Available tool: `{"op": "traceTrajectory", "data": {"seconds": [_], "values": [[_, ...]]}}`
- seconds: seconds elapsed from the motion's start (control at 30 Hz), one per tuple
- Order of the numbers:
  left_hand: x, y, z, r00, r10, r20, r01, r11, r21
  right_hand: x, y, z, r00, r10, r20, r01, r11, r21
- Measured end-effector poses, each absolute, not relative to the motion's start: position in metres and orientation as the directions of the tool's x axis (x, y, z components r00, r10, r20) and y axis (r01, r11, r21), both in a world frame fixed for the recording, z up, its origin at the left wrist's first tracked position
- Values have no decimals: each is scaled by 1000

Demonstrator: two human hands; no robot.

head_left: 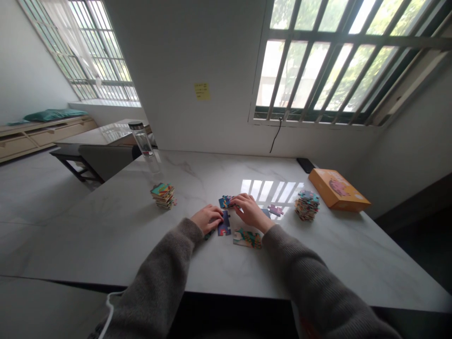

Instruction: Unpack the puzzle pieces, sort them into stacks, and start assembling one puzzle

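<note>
Jigsaw pieces point(247, 238) lie flat on the worktop point(106, 235) between the hands; the right hand point(251, 210) has its fingers point(238, 200) bent onto a blue piece point(225, 202), grip unclear; the left hand point(208, 219), fingers curled, sits nearer a dark blue piece point(223, 223), its long axis pointing away from the person.

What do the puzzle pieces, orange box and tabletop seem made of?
The puzzle pieces look like printed card or thin wood; their stacks show thick edges. The orange box seems printed cardboard, smooth-finished. The tabletop looks like polished marble or a lookalike: grey veining, window reflections.
</note>
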State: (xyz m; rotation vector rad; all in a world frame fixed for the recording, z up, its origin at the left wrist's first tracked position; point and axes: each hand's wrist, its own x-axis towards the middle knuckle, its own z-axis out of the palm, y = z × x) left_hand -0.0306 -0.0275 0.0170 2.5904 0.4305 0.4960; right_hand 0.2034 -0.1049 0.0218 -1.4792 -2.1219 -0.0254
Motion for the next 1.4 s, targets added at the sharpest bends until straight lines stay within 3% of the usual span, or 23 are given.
{"op": "traceTrajectory", "data": {"seconds": [0.3, 0.43, 0.7, 0.9, 1.1, 1.4], "values": [[-30, -28, 17, 874, 412, 257, 250, -835, 490, 186, -72, 32, -314, 892, 325, 905, 384, -180], [-30, -28, 18, 875, 408, 260, 248, -839, 484, 188, -72, 38, -325, 883, 338, 907, 392, -152], [-30, -30, 21, 878, 405, 256, 241, -835, 494, 212, -102, 37, -122, 887, 446, 907, 283, -314], [-29, -29, 17, 871, 413, 266, 246, -835, 493, 226, -154, 39, -237, 878, 416, 885, 372, -282], [-28, -26, 10, 865, 423, 269, 247, -827, 506, 240, -172, 31, -268, 902, 338, 906, 355, -230], [-29, -25, 9, 869, 408, 280, 226, -831, 509, 256, -174, 24, -150, 939, 310, 938, 234, -255]]}}
